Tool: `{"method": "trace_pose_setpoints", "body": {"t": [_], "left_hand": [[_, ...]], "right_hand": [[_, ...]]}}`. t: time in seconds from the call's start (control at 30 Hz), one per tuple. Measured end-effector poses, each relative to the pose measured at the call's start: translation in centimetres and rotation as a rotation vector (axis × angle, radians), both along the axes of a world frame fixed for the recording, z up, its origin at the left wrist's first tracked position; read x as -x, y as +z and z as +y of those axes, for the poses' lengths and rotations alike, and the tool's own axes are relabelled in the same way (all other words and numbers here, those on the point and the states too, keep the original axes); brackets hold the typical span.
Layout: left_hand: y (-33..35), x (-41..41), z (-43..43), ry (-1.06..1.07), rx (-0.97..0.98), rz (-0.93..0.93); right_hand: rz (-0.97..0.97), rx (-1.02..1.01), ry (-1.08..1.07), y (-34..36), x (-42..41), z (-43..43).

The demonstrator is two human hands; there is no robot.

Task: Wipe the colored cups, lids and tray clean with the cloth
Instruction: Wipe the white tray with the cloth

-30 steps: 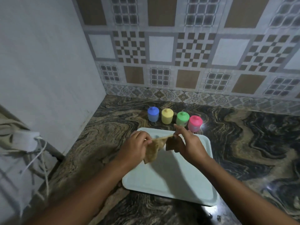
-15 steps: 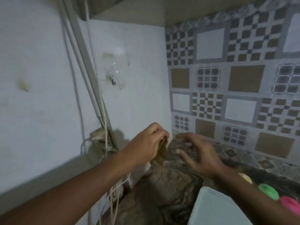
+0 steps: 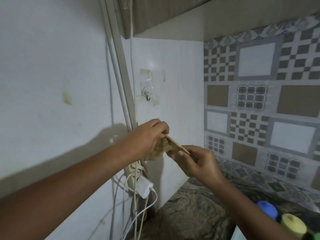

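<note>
A tan cloth (image 3: 160, 149) is stretched in the air between both hands, in front of the white side wall. My left hand (image 3: 149, 137) pinches its upper left end. My right hand (image 3: 197, 161) pinches its lower right edge. Low at the right edge stand a blue lidded cup (image 3: 267, 207) and a yellow lidded cup (image 3: 292, 226), with a sliver of a green cup (image 3: 314, 237) at the corner. A small pale corner of the tray (image 3: 238, 234) shows beside my right forearm; the rest of it is out of view.
A metal hook (image 3: 148, 97) hangs on the white wall above my hands. A power strip (image 3: 134, 171) with a white charger (image 3: 143, 187) and dangling cables sits on the wall below my left hand. The marbled countertop (image 3: 190, 213) lies below, the patterned tile wall (image 3: 259, 104) at right.
The view swung up and left from the tray toward the wall. The cloth rose with my hands; my right hand let go half a second ago and now pinches it again.
</note>
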State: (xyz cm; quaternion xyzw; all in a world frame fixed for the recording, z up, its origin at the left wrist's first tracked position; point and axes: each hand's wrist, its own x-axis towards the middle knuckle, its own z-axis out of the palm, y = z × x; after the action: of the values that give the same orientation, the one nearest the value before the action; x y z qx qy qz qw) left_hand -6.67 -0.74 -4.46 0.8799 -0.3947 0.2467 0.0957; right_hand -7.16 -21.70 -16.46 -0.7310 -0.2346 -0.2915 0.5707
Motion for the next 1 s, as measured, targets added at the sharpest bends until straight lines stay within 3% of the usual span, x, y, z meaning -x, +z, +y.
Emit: {"method": "trace_pose_setpoints", "body": {"t": [0.13,0.3,0.37,0.57,0.83,0.9,1.0], "left_hand": [[1.5,-0.7,1.4,0.092,-0.102,-0.041],[4.2,-1.3,1.9,0.195,-0.223,-0.281],[4.9,-1.9,1.8,0.235,-0.184,-0.284],[6.0,-4.1,2.9,0.264,-0.052,-0.328],[8.0,-5.2,2.9,0.431,0.238,-0.066],[7.9,-6.0,3.4,0.461,0.18,-0.086],[7.4,-6.5,3.7,0.466,-0.015,-0.286]], "right_hand": [[-0.085,-0.005,-0.038,2.2,-2.4,-1.1],[-0.581,0.323,-0.221,6.5,-5.8,-1.4],[-0.706,0.466,-0.298,8.0,-7.7,-1.2],[-0.744,0.615,-0.473,12.2,-11.5,0.9],[-0.633,0.536,-0.492,14.5,-14.7,4.2],[-0.589,0.509,-0.483,14.6,-15.2,4.9],[-0.523,0.446,-0.438,14.6,-15.4,5.7]]}}
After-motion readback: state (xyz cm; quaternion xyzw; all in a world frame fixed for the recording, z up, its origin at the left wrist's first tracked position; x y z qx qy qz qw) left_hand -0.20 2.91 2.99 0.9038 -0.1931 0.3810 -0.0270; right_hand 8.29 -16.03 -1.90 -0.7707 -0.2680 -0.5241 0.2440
